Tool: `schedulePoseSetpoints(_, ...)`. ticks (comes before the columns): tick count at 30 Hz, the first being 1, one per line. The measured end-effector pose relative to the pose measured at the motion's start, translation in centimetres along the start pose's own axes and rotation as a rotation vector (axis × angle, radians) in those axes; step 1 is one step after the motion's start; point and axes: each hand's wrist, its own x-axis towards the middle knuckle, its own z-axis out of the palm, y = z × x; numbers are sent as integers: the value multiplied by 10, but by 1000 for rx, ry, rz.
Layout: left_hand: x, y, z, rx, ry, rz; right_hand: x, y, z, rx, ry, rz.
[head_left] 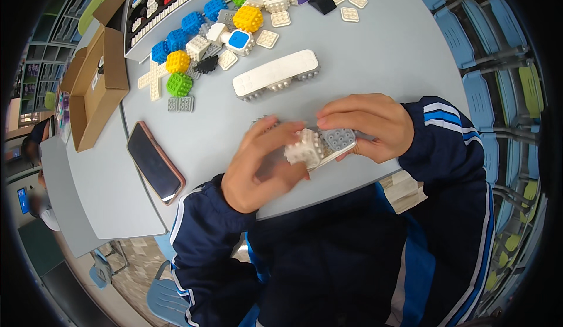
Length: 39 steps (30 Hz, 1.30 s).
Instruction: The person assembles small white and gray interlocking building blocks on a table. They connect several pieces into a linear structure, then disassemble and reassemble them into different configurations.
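Close to the table's front edge, my right hand (375,126) grips a flat white plate (324,160) that bears a grey studded block (339,139), its fingers above and the thumb beneath. My left hand (261,168), slightly smeared by motion, has its thumb and fingers around a white studded cube (305,147) at the plate's left end. Whether the cube is fixed to the plate I cannot tell. Part of a grey studded piece (265,122) shows behind my left fingers. Beyond my hands lies a long white bar (275,73) with studded pieces under it.
Coloured studded cubes, such as a yellow one (248,18), lie across the back, with several small white tiles (267,39). A kit tray (141,48) is behind them. On the left are a phone (155,161) and an open cardboard box (94,92).
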Motion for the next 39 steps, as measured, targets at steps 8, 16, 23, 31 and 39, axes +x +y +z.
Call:
schedulePoseSetpoints(8,-4,5,11,-391,64,-66,-1,-1,-3,33,28,-28)
schedulePoseSetpoints(16,-1,7,14,-636,142,-215,0,-4,0,79,75,-16)
schedulePoseSetpoints(23,1,4,3,-665,31,-263,1,-5,-5,37,24,0)
schedulePoseSetpoints(31,5,6,4,-634,72,-255,3,-5,-5,20,38,-11)
schedulePoseSetpoints(39,0,6,7,-763,106,-231,1,-5,-4,6,61,-33)
